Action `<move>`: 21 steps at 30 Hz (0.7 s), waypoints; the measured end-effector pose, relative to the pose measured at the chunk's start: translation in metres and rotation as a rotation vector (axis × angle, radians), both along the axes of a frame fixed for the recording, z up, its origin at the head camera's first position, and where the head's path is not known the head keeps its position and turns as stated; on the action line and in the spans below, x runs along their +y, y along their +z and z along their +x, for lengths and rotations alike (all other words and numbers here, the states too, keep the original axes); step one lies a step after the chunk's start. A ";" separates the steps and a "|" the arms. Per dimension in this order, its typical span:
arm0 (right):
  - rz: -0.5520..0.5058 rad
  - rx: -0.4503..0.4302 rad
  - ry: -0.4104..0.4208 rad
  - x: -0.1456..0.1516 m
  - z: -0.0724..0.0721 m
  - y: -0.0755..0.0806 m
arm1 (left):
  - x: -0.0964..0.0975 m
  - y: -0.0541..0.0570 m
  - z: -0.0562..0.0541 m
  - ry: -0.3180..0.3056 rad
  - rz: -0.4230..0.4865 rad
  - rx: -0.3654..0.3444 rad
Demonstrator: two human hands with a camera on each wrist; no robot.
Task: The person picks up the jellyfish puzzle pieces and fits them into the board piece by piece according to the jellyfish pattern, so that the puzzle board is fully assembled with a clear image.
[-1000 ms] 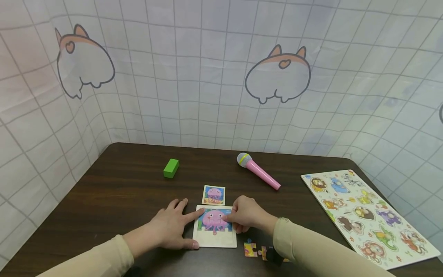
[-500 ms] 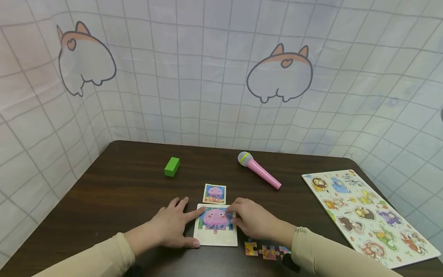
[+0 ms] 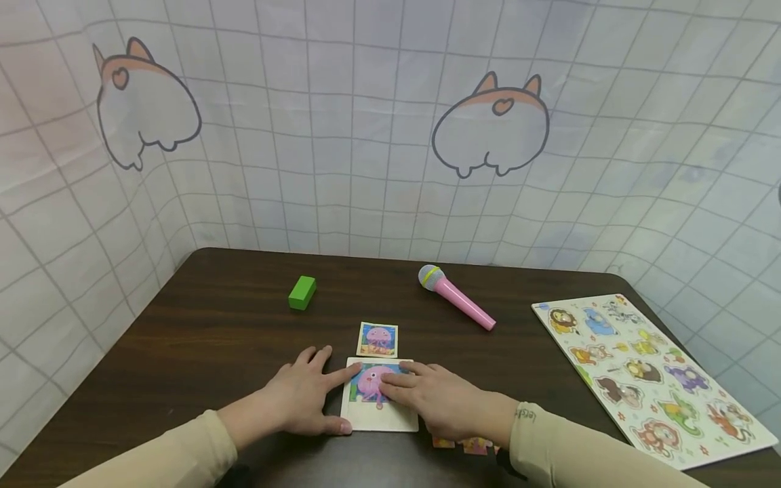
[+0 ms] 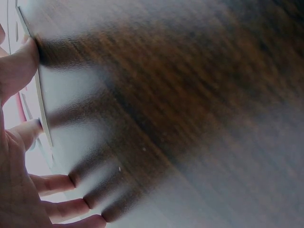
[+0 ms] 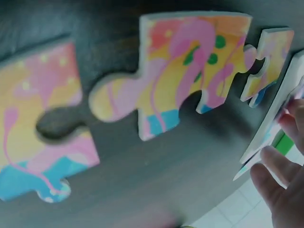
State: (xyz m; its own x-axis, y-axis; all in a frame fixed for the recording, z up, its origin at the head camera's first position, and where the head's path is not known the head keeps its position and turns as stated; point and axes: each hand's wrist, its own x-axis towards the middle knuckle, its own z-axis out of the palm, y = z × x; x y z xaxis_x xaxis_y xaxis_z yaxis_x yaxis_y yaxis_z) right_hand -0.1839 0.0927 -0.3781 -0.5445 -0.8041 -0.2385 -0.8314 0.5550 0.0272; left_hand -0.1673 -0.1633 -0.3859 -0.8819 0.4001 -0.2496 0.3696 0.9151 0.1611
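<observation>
A white puzzle tray (image 3: 378, 421) lies in the middle of the table, its upper part filled with jigsaw pieces showing a pink jellyfish (image 3: 369, 383). At its left edge rests my left hand (image 3: 299, 400), fingers spread, with the index fingertip on the upper left corner and the thumb by the lower left. My right hand (image 3: 448, 403) lies over the tray's right side, extended fingers touching the jellyfish picture and hiding part of it. Several loose jigsaw pieces (image 5: 166, 66) lie in a row near the right wrist, partly covered in the head view.
Just beyond the tray is a small jellyfish picture card (image 3: 377, 340). A green block (image 3: 302, 293) and a pink toy microphone (image 3: 457, 298) lie farther back. On the right sits a large animal puzzle board (image 3: 653, 379). A patterned curtain (image 3: 366, 135) borders the table (image 3: 232, 305).
My right hand first had its fingers at the picture's right part, drew back slightly, and now lies flatter across it, covering more of the loose pieces. The left hand has stayed in place.
</observation>
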 end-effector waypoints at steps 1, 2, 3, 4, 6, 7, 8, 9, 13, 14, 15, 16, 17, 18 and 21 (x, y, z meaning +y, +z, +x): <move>-0.007 -0.022 -0.010 0.000 0.000 0.000 | 0.000 0.000 0.000 0.001 0.001 -0.002; -0.017 -0.045 -0.019 0.001 0.000 0.001 | 0.000 0.000 0.000 0.001 0.002 -0.004; -0.033 -0.068 -0.029 0.002 0.000 0.001 | 0.000 -0.001 0.001 0.002 0.004 -0.006; -0.052 -0.090 -0.034 0.002 0.000 0.001 | 0.000 -0.001 0.001 0.002 0.006 -0.008; -0.129 -0.144 -0.042 0.005 -0.001 0.001 | 0.000 -0.002 0.001 0.002 0.011 -0.010; -0.177 -0.179 -0.057 0.008 -0.001 0.001 | 0.000 -0.002 0.001 0.001 0.013 -0.009; -0.229 -0.214 -0.074 0.011 -0.002 0.002 | 0.000 -0.002 0.001 0.001 0.016 -0.009; -0.283 -0.252 -0.095 0.015 -0.002 0.002 | 0.001 -0.002 0.001 0.000 0.016 -0.008; -0.474 -0.325 -0.206 0.036 -0.005 0.004 | 0.001 -0.001 0.001 -0.006 0.015 -0.003; -0.498 -0.325 -0.229 0.042 -0.005 0.004 | 0.001 -0.001 0.001 -0.008 0.015 -0.003; -0.514 -0.321 -0.252 0.048 -0.005 0.004 | 0.001 0.000 0.001 -0.010 0.016 -0.002; -0.526 -0.314 -0.273 0.053 -0.005 0.004 | 0.001 0.000 0.001 -0.012 0.018 -0.002; -0.531 -0.310 -0.292 0.058 -0.005 0.003 | 0.001 0.001 0.001 -0.014 0.020 -0.002; -0.531 -0.308 -0.308 0.062 -0.004 0.003 | 0.000 0.001 0.001 -0.014 0.021 -0.002; -0.525 -0.316 -0.337 0.072 -0.001 0.000 | -0.001 0.001 0.001 -0.016 0.023 -0.002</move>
State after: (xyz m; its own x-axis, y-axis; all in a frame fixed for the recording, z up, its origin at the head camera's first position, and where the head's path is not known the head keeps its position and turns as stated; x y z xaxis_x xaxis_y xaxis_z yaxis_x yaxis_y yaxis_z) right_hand -0.1845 0.1643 -0.3781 -0.7532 -0.6556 -0.0527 -0.5354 0.6577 -0.5298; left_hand -0.1661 -0.1641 -0.3845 -0.8746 0.4200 -0.2422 0.3839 0.9050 0.1831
